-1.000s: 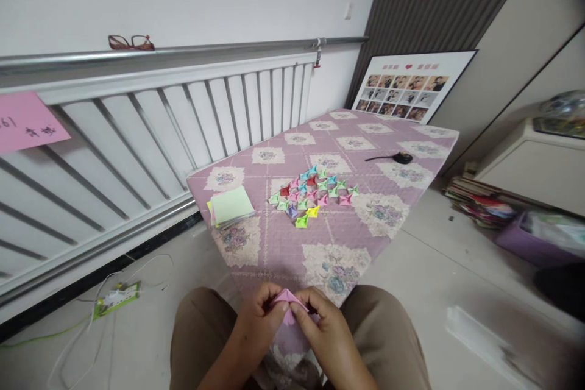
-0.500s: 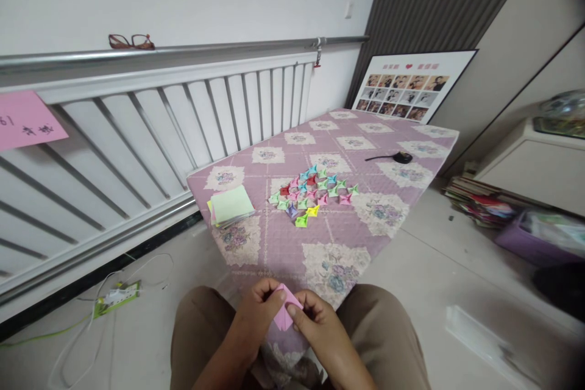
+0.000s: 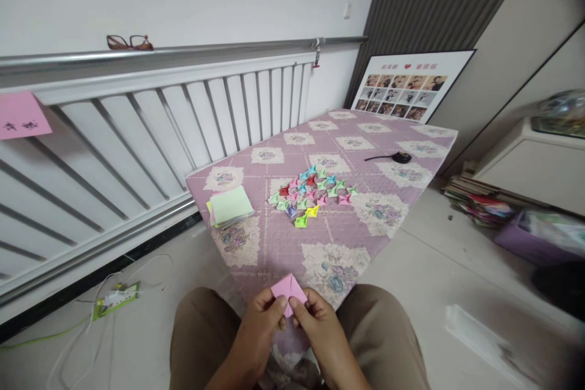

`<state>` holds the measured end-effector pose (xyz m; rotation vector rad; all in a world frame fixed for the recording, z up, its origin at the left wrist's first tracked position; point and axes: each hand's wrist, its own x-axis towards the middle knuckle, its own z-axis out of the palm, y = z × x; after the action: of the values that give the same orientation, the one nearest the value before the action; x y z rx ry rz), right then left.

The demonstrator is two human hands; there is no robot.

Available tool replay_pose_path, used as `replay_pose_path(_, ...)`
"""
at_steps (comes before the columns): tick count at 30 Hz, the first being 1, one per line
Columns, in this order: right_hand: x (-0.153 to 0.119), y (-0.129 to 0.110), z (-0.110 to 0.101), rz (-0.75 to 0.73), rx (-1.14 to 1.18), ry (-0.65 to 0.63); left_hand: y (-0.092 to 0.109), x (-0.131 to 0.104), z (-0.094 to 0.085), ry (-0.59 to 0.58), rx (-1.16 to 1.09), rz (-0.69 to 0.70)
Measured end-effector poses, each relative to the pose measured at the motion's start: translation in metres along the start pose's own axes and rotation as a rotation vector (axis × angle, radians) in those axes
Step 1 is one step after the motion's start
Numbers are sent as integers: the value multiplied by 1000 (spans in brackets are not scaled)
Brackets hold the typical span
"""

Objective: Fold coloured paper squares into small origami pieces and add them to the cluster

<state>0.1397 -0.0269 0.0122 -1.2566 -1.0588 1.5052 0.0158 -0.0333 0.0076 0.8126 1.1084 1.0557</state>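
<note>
A folded pink square of paper [image 3: 289,288] is pinched between both my hands above my lap, at the table's near edge. My left hand [image 3: 265,320] grips its left side, thumb on top. On the right side, my right hand [image 3: 315,320] holds it the same way, the two thumbs close together near its middle. Crease lines meet at the centre of the paper. Beyond my hands, several small folded paper figures [image 3: 311,189] in green, pink, blue, red, yellow and purple stand grouped on the table. A stack of paper sheets [image 3: 231,205], pale green on top, lies to their left.
The purple floral tablecloth [image 3: 283,253] covers the table. A black corded object [image 3: 401,158] lies at the right. Behind are a white radiator [image 3: 219,106], a pipe holding glasses [image 3: 130,42], and a photo board [image 3: 411,85]. A power strip [image 3: 116,300] is on the floor.
The pink paper has been turned and raised slightly, now showing a squarer face with a corner pointing away from me. Both thumbs have come closer together on it.
</note>
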Motion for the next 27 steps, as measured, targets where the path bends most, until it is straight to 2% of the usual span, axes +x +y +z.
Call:
replay_pose_path(6, 2, 3, -3, 20, -39, -43, -3, 3, -3, 73, 163, -37)
replay_pose_path(12, 4, 8, -12, -2, -142, -93, -14, 8, -12, 73, 308, -76)
replay_pose_path(17, 10, 15, -18, -59, -312, -41, -19, 13, -18, 44, 447, -11)
replay_pose_path(20, 16, 22, -21, -74, -333, -31, -19, 17, -20, 53, 532, 25)
replay_pose_path(23, 21, 29, -22, -88, -371, -14, -16, 20, -22, 53, 749, 40)
replay_pose_path(27, 26, 30, -24, -150, -483, -11, -9, 23, -23, -8, 1113, 33)
